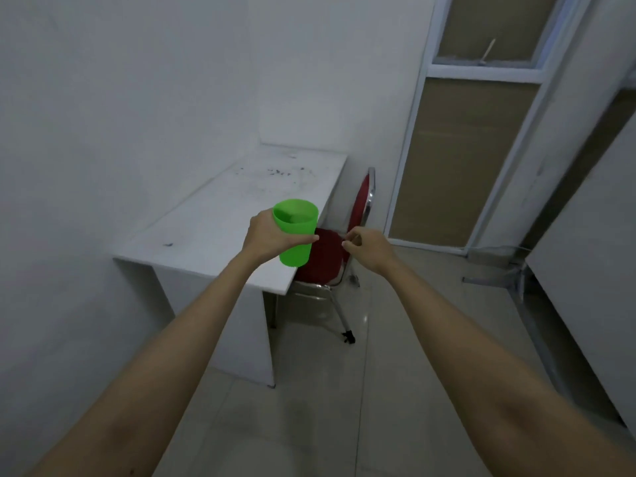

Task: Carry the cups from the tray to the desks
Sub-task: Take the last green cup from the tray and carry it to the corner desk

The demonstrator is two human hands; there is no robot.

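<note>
A bright green plastic cup (296, 232) is upright in the air, over the near right corner of a white desk (220, 222). My left hand (266, 235) is wrapped round its left side and grips it. Just right of the cup, my right hand (368, 246) is held out with its fingers loosely curled and holds nothing. No tray shows in the head view.
A red chair with a chrome frame (330, 259) is tucked at the desk's right side. The desk stands against white walls in a corner. A framed brown partition (464, 149) rises at the right, with another white surface (592, 256) at far right. The floor is pale tile.
</note>
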